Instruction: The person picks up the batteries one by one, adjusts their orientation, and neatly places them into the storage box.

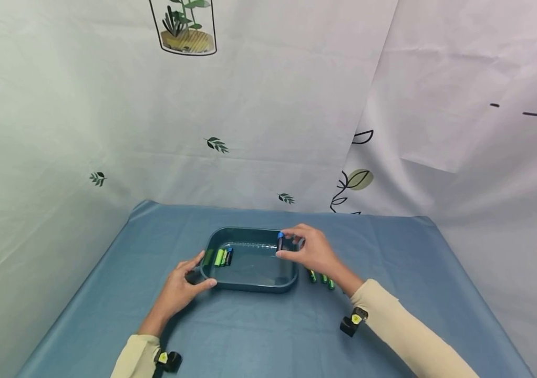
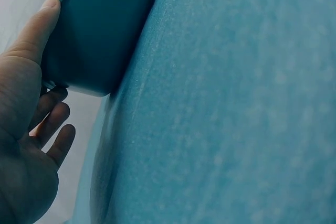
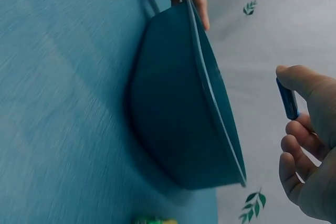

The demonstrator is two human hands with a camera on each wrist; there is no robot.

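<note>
A dark teal tray (image 1: 254, 287) with a raised rim sits on the blue cloth. My left hand (image 1: 178, 289) holds its left end, the thumb at the near corner and a finger along the left side. Between thumb and fingers of my right hand (image 1: 313, 250) is a dark battery with a blue end (image 1: 280, 242), pinched above the tray's right end. The right wrist view shows this battery (image 3: 287, 99) apart from the tray wall. Inside the tray, at the left, green batteries (image 1: 220, 257) lie beside a dark battery (image 1: 229, 257).
Several green-and-black batteries (image 1: 324, 279) lie on the cloth right of the tray, partly hidden by my right hand and forearm. The blue tablecloth (image 1: 249, 336) extends around the tray. A pale printed curtain (image 1: 268, 105) hangs behind and at both sides.
</note>
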